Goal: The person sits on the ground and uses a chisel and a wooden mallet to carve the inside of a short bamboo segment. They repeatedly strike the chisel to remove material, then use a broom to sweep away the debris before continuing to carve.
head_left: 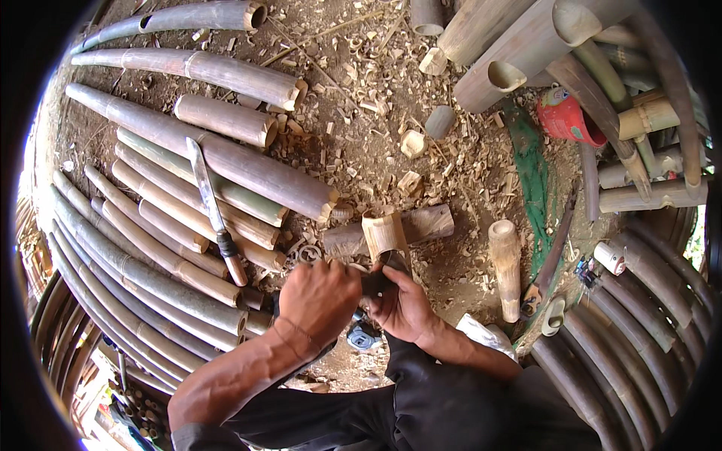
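In the middle, a bamboo piece (384, 231) with a pale, shaved end rests against a short log (430, 225) lying crosswise. My right hand (407, 307) is closed around the near, dark part of this bamboo, thumb and fingers curled. Close beside it, my left hand (320, 299) makes a fist, knuckles up. What that fist grips is hidden beneath the fingers; a small shiny edge shows near its knuckles. Just below my hands lies a blue-grey tape measure (364, 336), partly covered.
Long bamboo poles (203, 150) fill the left, with a long knife (207, 188) across them. Wood shavings litter the ground. A mallet-shaped wooden piece (505, 263), a saw (547, 263), a green net (529, 180) and a red bucket (565, 116) are at right, with more bamboo (587, 361).
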`<action>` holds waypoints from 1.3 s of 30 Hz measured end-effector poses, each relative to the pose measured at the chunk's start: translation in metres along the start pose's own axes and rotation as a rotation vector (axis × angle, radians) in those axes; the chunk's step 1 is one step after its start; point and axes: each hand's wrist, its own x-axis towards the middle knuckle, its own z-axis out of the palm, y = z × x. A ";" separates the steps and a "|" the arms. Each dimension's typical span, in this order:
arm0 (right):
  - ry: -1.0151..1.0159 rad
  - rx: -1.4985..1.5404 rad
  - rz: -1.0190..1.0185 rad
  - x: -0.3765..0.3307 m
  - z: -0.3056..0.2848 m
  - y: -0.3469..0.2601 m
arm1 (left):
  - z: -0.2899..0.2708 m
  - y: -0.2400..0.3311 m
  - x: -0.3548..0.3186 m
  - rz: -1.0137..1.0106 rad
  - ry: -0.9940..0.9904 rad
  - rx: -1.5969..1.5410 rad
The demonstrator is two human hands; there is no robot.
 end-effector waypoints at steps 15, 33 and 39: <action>0.346 -0.652 -0.021 -0.021 -0.032 0.010 | 0.099 0.014 -0.046 -0.114 -0.117 -0.499; 0.095 -0.867 -0.160 -0.074 -0.045 -0.012 | 0.105 0.086 -0.057 0.003 0.257 -0.600; 0.304 -0.772 -0.441 -0.125 -0.066 -0.026 | 0.101 0.119 -0.036 0.083 0.088 -0.625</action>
